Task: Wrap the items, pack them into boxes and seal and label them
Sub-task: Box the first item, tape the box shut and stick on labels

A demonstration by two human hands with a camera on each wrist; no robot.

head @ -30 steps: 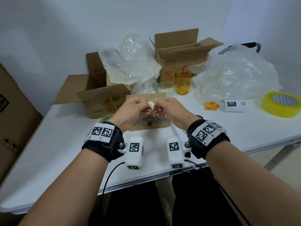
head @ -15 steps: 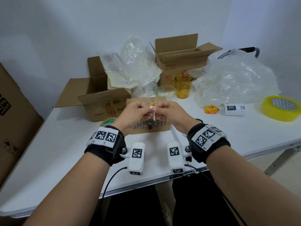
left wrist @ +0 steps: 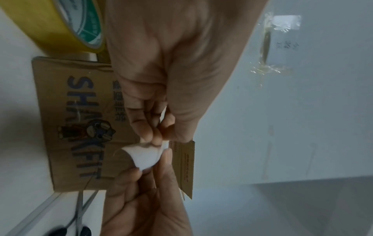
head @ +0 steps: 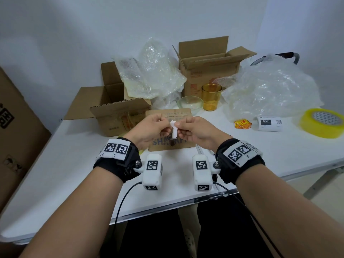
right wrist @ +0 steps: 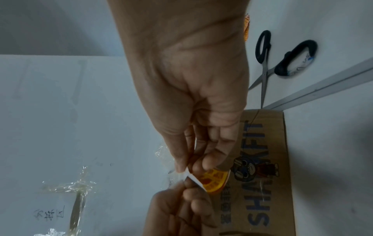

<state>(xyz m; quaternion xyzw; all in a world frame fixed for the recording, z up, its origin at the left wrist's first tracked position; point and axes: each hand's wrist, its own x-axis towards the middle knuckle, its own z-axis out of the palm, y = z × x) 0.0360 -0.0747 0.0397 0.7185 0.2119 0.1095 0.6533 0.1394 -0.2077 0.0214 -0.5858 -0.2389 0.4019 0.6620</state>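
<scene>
The left hand (head: 149, 129) pinches the left edge of a small orange-and-yellow sticker on white backing paper (head: 174, 130), thumb and fingers curled tight on it. Just right of those fingers, the right hand (head: 197, 131) pinches the opposite edge, thumb against forefinger, the white backing (left wrist: 145, 155) curling up between the two grips. Directly below the fingers lies the flat brown printed cardboard box (head: 168, 141), the sticker held well clear of it.

The likeliest trouble is the peel itself. If both grips pull on the same layer, the paper may tear or crease rather than separate. Once freed, the adhesive face could fold onto itself or stick to a fingertip, spoiling the label before it reaches the box. A skewed pull might also land it crooked.

Against the frame a second ago, the orange printed face that showed above the fingertips in the head view is now turned away, leaving only white backing visible. The hands sit slightly closer together.
</scene>
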